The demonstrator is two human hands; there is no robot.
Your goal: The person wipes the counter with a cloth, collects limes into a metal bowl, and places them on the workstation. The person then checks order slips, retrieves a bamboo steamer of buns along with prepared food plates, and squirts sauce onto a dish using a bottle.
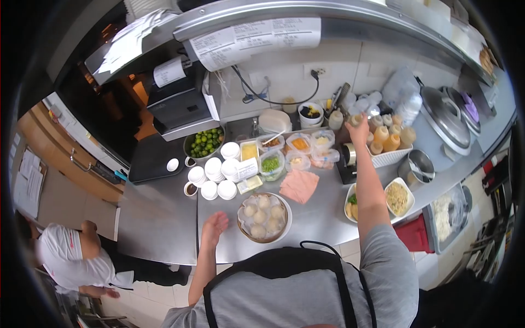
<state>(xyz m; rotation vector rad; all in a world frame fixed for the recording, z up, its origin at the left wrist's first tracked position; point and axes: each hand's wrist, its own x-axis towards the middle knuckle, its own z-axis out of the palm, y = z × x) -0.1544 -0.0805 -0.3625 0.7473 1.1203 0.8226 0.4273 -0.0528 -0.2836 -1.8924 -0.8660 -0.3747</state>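
My right hand point(358, 131) is stretched far out to the back right, with its fingers around the upper part of a squeeze bottle point(356, 118). More squeeze bottles point(391, 143) stand in a white basket point(389, 158) just to its right. My left hand point(215, 226) is held over the counter's front edge, palm turned inward, fingers extended and holding nothing. Close to its right, a round steamer basket point(239, 224) of pale dumplings point(263, 214) rests on a white plate point(288, 228).
White lidded cups point(214, 167), a pot of green limes point(204, 143) and tubs of chopped greens point(270, 164) line the counter. A pink cloth point(299, 185) lies in front. Food bowls point(400, 198) stand right. A receipt printer point(183, 101) sits back left. Another person point(71, 257) stands left.
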